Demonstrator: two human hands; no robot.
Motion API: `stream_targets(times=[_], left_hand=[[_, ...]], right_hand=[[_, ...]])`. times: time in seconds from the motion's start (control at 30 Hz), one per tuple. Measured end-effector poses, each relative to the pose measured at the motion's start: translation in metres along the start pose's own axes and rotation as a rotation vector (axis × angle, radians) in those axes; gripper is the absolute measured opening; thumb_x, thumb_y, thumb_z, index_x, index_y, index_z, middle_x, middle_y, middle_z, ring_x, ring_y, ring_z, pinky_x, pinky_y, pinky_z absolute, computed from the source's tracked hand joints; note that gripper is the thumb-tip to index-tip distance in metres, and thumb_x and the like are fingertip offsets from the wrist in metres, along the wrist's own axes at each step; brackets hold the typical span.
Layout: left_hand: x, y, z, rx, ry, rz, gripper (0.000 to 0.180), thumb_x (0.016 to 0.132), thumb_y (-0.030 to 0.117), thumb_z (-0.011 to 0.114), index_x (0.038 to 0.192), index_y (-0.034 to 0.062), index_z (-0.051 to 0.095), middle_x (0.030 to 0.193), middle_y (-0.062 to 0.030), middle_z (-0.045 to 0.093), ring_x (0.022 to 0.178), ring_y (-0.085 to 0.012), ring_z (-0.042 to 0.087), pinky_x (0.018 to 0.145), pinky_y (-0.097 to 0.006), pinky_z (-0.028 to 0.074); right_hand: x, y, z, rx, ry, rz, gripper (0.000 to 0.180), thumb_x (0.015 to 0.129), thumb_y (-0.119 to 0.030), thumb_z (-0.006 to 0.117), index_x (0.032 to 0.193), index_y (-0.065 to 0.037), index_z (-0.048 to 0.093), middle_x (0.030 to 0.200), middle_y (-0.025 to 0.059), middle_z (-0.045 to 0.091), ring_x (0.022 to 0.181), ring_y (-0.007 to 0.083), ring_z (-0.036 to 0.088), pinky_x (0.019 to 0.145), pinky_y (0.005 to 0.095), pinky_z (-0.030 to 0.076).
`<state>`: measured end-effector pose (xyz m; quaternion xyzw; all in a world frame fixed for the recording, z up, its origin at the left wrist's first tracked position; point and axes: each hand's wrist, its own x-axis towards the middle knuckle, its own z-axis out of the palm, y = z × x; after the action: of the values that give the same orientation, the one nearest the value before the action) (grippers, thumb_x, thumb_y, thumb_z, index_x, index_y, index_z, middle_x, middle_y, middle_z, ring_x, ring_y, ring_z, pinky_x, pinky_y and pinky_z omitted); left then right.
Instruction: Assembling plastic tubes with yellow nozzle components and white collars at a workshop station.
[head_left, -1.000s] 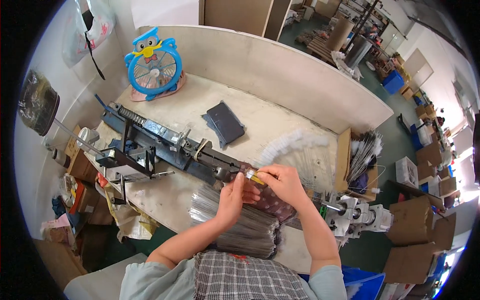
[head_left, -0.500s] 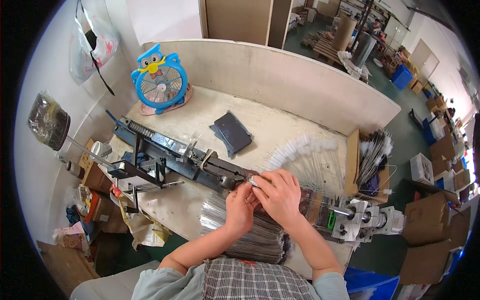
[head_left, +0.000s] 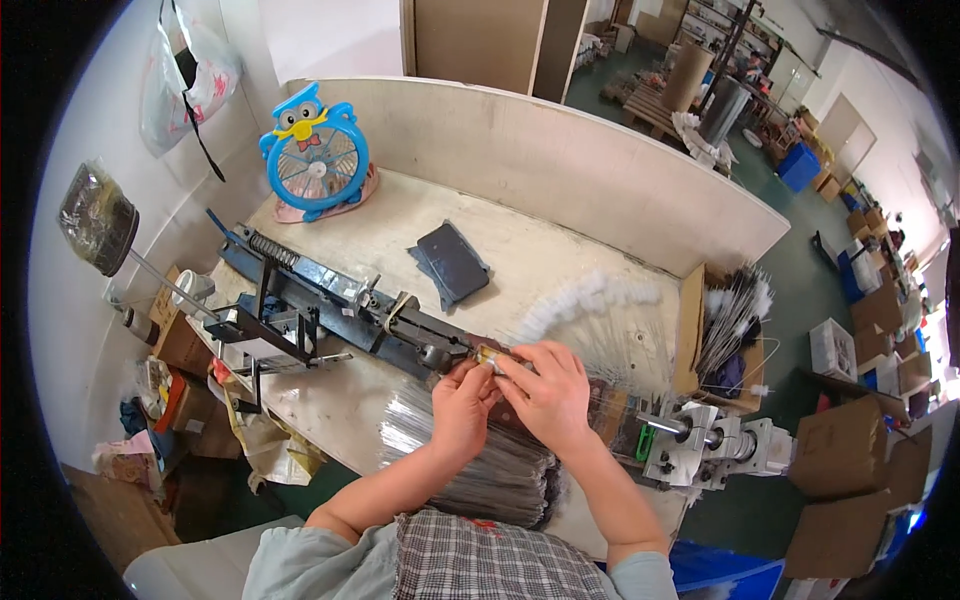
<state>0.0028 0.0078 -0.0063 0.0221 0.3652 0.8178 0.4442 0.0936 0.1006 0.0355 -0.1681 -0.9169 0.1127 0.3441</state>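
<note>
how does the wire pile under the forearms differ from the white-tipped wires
The wire pile is packed tightly; the white-tipped wires spread in a loose fan. The wire pile looks bare and silvery-grey, while the white-tipped wires carry fluffy white ends. Both consist of many thin strands.

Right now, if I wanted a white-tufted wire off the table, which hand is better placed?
Probably your right hand: it is nearer the white-tufted wires fanned out beyond it, while your left hand sits farther from them. The right hand's fingers, though, seem closed on a small yellow piece.
</note>
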Motion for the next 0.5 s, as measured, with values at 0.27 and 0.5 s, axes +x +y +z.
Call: stream_targets(times=[0.27, 0.5], left_hand=[[-0.005, 0.0, 0.006, -0.083, 0.046, -0.058, 0.014, 0.09, 0.016, 0.053, 0.097, 0.0047, 0.055, 0.095, -0.0049, 0.061, 0.089, -0.016, 0.06, 0.08, -0.033, 0.048], [-0.002, 0.002, 0.0, -0.174, 0.008, -0.095, 0.023, 0.092, 0.022, 0.047, 0.099, 0.0026, 0.058, 0.094, -0.0072, 0.063, 0.089, -0.0184, 0.062, 0.082, -0.033, 0.048]], right_hand=[[-0.002, 0.001, 0.004, 0.037, -0.03, 0.031, 0.027, 0.069, -0.017, 0.072, 0.095, -0.015, 0.069, 0.095, -0.001, 0.062, 0.094, 0.0196, 0.056, 0.074, 0.0348, 0.045], [0.003, -0.005, 0.013, 0.048, -0.036, 0.046, 0.027, 0.068, -0.017, 0.074, 0.094, -0.014, 0.069, 0.095, -0.0002, 0.062, 0.092, 0.0206, 0.057, 0.075, 0.0347, 0.045]])
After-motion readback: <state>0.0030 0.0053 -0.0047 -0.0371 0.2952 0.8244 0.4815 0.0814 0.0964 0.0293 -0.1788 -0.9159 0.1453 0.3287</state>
